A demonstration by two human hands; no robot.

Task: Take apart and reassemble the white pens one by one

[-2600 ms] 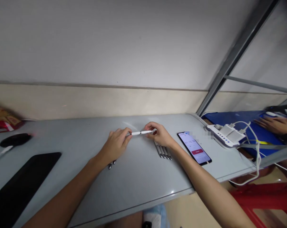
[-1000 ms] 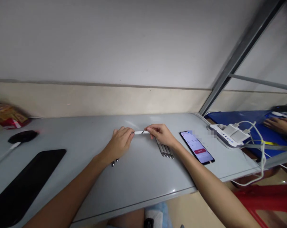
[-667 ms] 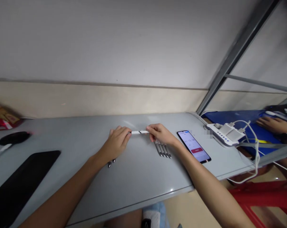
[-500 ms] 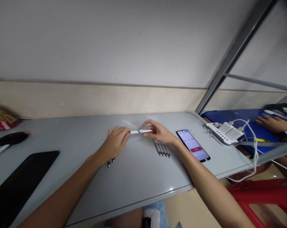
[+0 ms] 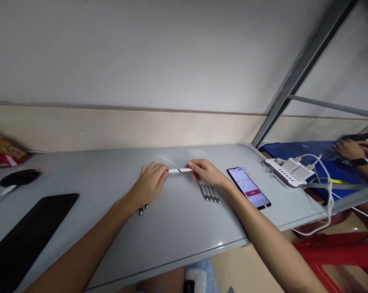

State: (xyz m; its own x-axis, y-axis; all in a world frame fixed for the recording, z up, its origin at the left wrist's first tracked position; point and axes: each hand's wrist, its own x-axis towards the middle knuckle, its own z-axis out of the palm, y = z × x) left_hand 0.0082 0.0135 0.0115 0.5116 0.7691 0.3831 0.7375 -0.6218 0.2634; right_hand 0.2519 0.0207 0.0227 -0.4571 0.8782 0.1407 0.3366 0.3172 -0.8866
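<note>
A white pen point(image 5: 178, 170) is held level just above the grey table point(image 5: 177, 228), between both hands. My left hand point(image 5: 149, 185) pinches its left end with closed fingers. My right hand point(image 5: 205, 172) grips its right end, fingers curled round it. Under the right wrist lie several grey pens point(image 5: 210, 193) side by side. Two more pen tips point(image 5: 142, 210) stick out from under my left hand.
A lit phone point(image 5: 249, 188) lies right of my right hand. A white power strip point(image 5: 289, 173) with plugs and cables sits at the table's right end. A black pad point(image 5: 25, 236), a black mouse point(image 5: 18, 178) and a snack packet point(image 5: 5, 152) are at left. Another person's hands point(image 5: 353, 149) rest far right.
My right hand's fingers opened briefly on the pen's end half a second ago and have closed over it again. The pen stays between both hands.
</note>
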